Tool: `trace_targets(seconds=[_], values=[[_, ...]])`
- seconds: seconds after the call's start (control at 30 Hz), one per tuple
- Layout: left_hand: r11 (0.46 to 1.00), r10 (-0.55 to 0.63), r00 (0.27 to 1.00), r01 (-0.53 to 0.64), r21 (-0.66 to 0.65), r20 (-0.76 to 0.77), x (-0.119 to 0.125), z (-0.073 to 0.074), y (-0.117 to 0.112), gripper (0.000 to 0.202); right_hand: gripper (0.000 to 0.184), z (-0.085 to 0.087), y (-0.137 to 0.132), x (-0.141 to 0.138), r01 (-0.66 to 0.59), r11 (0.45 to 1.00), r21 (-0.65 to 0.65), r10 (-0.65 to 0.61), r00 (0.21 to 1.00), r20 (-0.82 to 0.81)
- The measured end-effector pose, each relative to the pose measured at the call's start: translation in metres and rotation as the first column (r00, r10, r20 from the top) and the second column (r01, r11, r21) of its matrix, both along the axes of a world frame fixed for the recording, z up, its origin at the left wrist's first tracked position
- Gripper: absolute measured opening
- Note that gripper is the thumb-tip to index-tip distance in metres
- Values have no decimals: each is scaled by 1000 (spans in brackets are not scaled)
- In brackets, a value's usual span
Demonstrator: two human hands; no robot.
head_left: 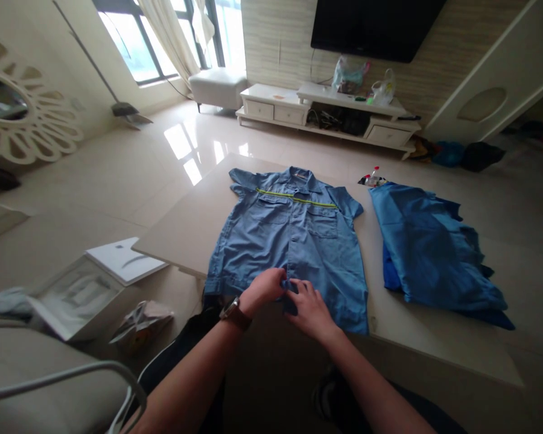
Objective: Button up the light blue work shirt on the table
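Observation:
A short-sleeved blue work shirt lies flat and buttoned on a cream table, its collar pointing away from me and a yellow-green stripe across the chest. My left hand, with a dark wristwatch on a brown strap at the wrist, grips the shirt's front opening near the lower hem. My right hand pinches the same edge just beside it, and the fingers of both hands nearly touch. To the right lies a folded, darker blue garment.
A small bottle and clutter sit beyond the folded garment. An open white box, its white lid and a crumpled bag lie on the floor at left. A metal-railed seat fills the lower left corner. A white TV cabinet stands far ahead.

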State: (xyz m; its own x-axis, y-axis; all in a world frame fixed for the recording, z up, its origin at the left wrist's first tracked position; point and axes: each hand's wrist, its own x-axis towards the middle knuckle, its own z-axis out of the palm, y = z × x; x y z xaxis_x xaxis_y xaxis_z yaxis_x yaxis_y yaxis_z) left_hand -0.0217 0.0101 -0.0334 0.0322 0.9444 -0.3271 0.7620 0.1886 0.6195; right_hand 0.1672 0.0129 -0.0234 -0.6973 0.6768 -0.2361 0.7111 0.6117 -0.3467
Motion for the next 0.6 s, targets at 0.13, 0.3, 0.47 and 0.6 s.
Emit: trace_targets(seconds=[0.13, 0.3, 0.47, 0.6], values=[[990, -125, 991, 128, 55, -56, -4, -5, -6, 39, 43, 1, 6, 2, 35, 999, 20, -35, 999, -18], [973, -147, 970, 177, 146, -196, 5, -4, -14, 48, 27, 4, 18, 10, 186, 983, 6, -185, 981, -49], [956, -169, 978, 193, 220, -123, 7, -2, -12, 33, 26, 6, 34, 22, 301, 952, -56, -305, 949, -84], [961, -139, 988, 151, 233, -67, 4, 2, -7, 21, 32, 12, 44, 30, 392, 919, -33, -392, 906, -162]])
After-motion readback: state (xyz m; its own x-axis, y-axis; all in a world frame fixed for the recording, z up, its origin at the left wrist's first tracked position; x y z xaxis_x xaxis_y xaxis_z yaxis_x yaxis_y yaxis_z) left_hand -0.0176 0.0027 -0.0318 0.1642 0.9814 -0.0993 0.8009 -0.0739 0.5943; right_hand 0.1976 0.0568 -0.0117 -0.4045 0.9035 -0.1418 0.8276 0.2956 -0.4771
